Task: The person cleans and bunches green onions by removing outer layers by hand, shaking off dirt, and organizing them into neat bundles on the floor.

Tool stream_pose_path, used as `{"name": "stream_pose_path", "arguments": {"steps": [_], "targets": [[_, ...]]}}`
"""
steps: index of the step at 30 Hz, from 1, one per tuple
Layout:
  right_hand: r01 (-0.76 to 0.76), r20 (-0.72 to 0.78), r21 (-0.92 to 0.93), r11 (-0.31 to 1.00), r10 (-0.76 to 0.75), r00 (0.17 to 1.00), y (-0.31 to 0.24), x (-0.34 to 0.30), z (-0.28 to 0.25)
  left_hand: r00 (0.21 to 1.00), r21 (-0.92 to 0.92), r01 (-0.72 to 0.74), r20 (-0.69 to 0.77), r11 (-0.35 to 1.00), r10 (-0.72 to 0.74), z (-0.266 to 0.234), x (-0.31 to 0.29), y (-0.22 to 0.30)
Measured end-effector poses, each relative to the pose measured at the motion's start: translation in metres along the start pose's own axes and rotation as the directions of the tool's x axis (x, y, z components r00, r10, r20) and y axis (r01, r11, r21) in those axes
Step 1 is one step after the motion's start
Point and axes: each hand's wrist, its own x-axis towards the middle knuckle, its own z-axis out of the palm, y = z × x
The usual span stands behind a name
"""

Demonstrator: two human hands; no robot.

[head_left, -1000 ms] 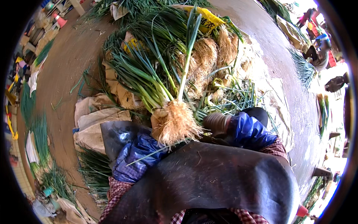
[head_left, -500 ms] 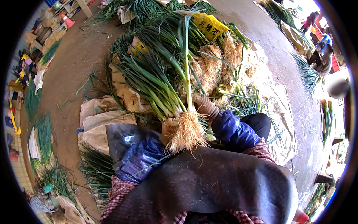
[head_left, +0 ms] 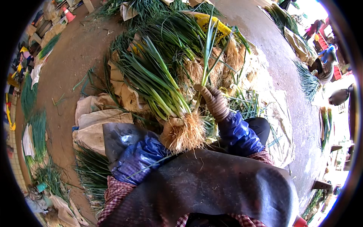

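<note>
My gloved left hand (head_left: 169, 127) is closed around the lower end of a bunch of green onions (head_left: 160, 90). Their pale, stringy roots (head_left: 188, 134) hang over the edge of my dark apron, and the green leaves spread up and left. Partly hidden behind the roots, the left fingers show only at one side. My right hand (head_left: 215, 102), in a brown ribbed glove, pinches a single green onion stalk (head_left: 206, 70) low on its stem. That stalk stands nearly upright beside the bunch, its root end at the bunch's roots.
Ahead lies a heap of green onions (head_left: 170, 36) with a yellow printed sack (head_left: 221, 30). Folded tan sacking (head_left: 104, 125) is at left, loose leaves (head_left: 249, 104) at right. More onions (head_left: 90, 172) lie by my left arm. People (head_left: 325, 68) sit at far right.
My right hand has moved up the stalk's stem, and the stalk has shifted right, away from the bunch's roots and leaves. My left hand keeps its hold on the bunch.
</note>
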Motion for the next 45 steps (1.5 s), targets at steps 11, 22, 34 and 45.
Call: {"name": "stream_pose_path", "arguments": {"steps": [11,22,34,45], "targets": [[0.524,0.529,-0.806,0.277,-0.062,0.846,0.027,-0.028,-0.03,0.999,-0.036,0.034,-0.026,0.999,-0.035,0.001,0.0,0.0],[0.288,0.277,-0.957,-0.033,-0.394,0.876,-0.022,0.01,-0.029,0.997,0.011,-0.016,-0.07,1.0,0.016,-0.013,0.006,-0.005],[0.754,0.749,-0.65,0.089,-0.09,0.656,0.033,-0.04,-0.03,0.999,-0.047,-0.052,0.001,0.997,0.053,0.003,-0.003,0.002],[0.57,0.54,-0.611,0.55,-0.237,0.808,0.066,-0.065,-0.037,0.994,-0.043,0.016,0.107,0.999,-0.012,-0.024,0.002,-0.004]]}}
